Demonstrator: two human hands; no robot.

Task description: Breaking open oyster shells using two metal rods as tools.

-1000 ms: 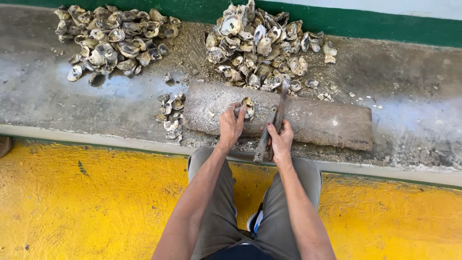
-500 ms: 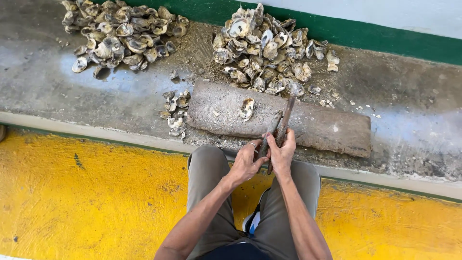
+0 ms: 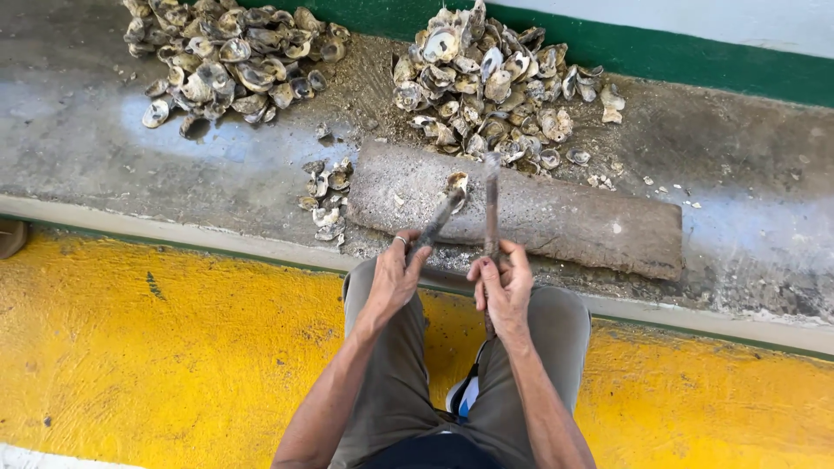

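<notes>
My left hand point(image 3: 395, 276) grips a short rusty metal rod point(image 3: 439, 219) whose tip points at a single oyster point(image 3: 457, 184) lying on a worn wooden block point(image 3: 556, 217). A second, longer rusty tool point(image 3: 491, 204) is upright in my right hand point(image 3: 502, 282), its tip just right of that oyster. Both hands hover over my knees at the near edge of the concrete ledge point(image 3: 104, 156). A ring shows on my left hand.
Two heaps of oyster shells lie at the back of the ledge, one at the left point(image 3: 226, 56) and one in the middle point(image 3: 491, 82). A few small shells point(image 3: 326, 195) sit left of the block. A yellow floor point(image 3: 130, 347) lies below, a green wall band point(image 3: 695, 61) behind.
My left hand left the oyster on the block, drew back to my right hand, and now holds a rod of its own. The two tools have spread apart, both pointing at the oyster.
</notes>
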